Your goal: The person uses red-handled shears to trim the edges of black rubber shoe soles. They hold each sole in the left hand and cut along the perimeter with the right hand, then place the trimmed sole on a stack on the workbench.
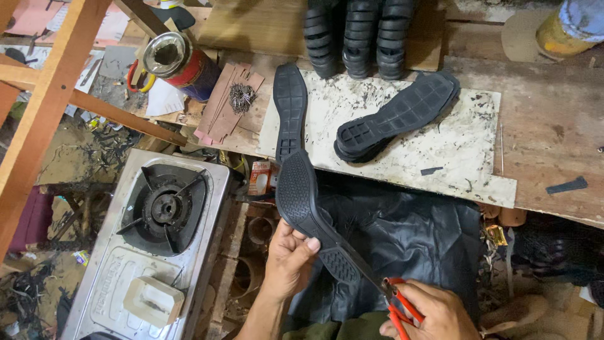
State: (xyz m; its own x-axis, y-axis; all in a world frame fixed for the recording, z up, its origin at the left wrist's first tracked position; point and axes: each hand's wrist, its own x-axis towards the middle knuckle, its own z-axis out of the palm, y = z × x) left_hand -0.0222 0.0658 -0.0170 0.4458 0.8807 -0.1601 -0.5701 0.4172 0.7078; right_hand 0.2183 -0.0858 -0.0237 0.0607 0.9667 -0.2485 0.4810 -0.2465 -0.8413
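Scissors (pixel 396 308), half cut off, sit in right hand (pixel 434 315) grip; left hand (pixel 289 255) grips sole (pixel 305 201).

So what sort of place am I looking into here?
Probably a small shoemaking or shoe-repair workshop. The left hand holds a black rubber sole while the right hand works red-handled scissors at its heel end; more soles lie on a scarred cutting board.

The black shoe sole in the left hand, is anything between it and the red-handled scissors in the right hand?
Nothing visible. The left hand holds the black shoe sole, and the red-handled scissors in the right hand already meet the sole's heel edge, with only dark sheeting behind.
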